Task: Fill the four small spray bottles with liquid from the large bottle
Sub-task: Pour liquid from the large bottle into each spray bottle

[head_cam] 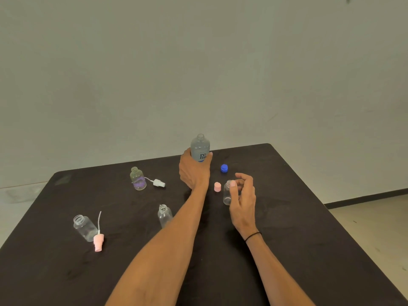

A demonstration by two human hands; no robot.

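In the head view, the left hand [194, 171] grips the large bottle [200, 147] around its lower body; the bottle stands upright and uncapped, at the far middle of the table [309, 217]. Its blue cap [224, 168] lies just right of the large bottle. Nearer than the large bottle and to its right, the right hand [242, 195] holds a small clear bottle [227, 193] with thumb and curled fingers, a pink cap [217, 186] just beside it. Three other small bottles [138, 178] stand open, left of and nearer than the large bottle.

I judge the pouring step is about to begin. The next move calls for tilting the large bottle slowly over the narrow neck.
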